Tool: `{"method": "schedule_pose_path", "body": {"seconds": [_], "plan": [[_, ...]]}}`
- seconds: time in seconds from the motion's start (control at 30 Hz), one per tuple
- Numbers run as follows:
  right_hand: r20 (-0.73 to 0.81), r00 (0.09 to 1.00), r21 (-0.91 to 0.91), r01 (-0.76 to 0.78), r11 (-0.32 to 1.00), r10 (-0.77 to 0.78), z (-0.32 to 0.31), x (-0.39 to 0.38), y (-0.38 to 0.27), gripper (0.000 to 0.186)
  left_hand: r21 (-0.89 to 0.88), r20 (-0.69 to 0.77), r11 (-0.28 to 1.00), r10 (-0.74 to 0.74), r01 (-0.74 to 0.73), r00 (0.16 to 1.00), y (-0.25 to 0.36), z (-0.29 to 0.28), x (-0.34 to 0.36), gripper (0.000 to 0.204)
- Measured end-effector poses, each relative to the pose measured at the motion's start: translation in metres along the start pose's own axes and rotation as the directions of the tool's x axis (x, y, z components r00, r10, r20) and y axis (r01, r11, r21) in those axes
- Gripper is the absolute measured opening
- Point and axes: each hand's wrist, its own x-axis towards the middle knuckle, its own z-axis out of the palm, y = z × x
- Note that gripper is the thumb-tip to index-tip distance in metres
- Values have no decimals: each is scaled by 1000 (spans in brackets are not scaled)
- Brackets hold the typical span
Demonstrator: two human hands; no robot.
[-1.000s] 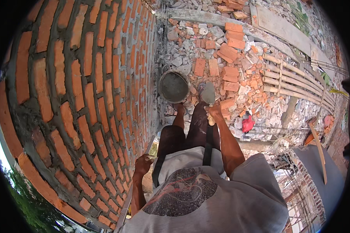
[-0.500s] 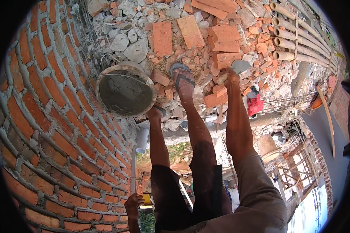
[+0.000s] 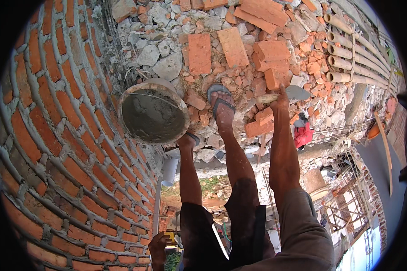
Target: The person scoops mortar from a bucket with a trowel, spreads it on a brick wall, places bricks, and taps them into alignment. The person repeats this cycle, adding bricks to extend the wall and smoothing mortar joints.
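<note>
My right hand [image 3: 279, 100] grips the wooden handle [image 3: 267, 98] of a trowel [image 3: 296, 92], with fingertips at the lower edge of a pile of loose bricks [image 3: 271, 56]; whether they touch a brick is unclear. A round bucket of grey mortar [image 3: 152, 115] stands beside my left foot, near the wall. At the lower edge, my left hand [image 3: 158, 248] is curled near the brick wall [image 3: 63, 140]; what it holds, if anything, I cannot make out. My right foot [image 3: 222, 106], in a sandal, is between the bucket and the bricks.
Rubble and broken bricks [image 3: 167, 58] cover the ground. Tied bamboo poles [image 3: 352, 63] lie at upper right, a red cloth-like item [image 3: 303, 134] below them. A grey pipe [image 3: 169, 171] is below the bucket. Thin steel rods and a dark grey sheet [image 3: 375, 171] are at right.
The view has tipped toward the ground since a second ago, enlarging bucket and rubble. My right hand with the trowel has reached forward and right to the brick pile.
</note>
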Motion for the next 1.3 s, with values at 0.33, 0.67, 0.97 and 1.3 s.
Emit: {"method": "schedule_pose_path", "body": {"seconds": [0.33, 0.67, 0.97, 1.3], "plan": [[-30, 986, -745, 89, 661, -167, 54, -70, -48, 29, 121, 100, 983, 123, -135, 987, 43, 29, 3, 48], [634, 620, -689, 179, 703, 463, 105, -544, -88, 31, -766, 449, 643, 547, -11, 706, 183, 81, -86, 90], [795, 392, -591, 672, 446, 463, 159, -735, -168, 23, -974, 154, 98, 947, 204, 281, 196, 12, -264, 86], [828, 369, -431, 900, 59, 422, 189, -610, -139, 27, -101, -675, -122, 737, -987, -22, 4, -204, -495, 125]]}}
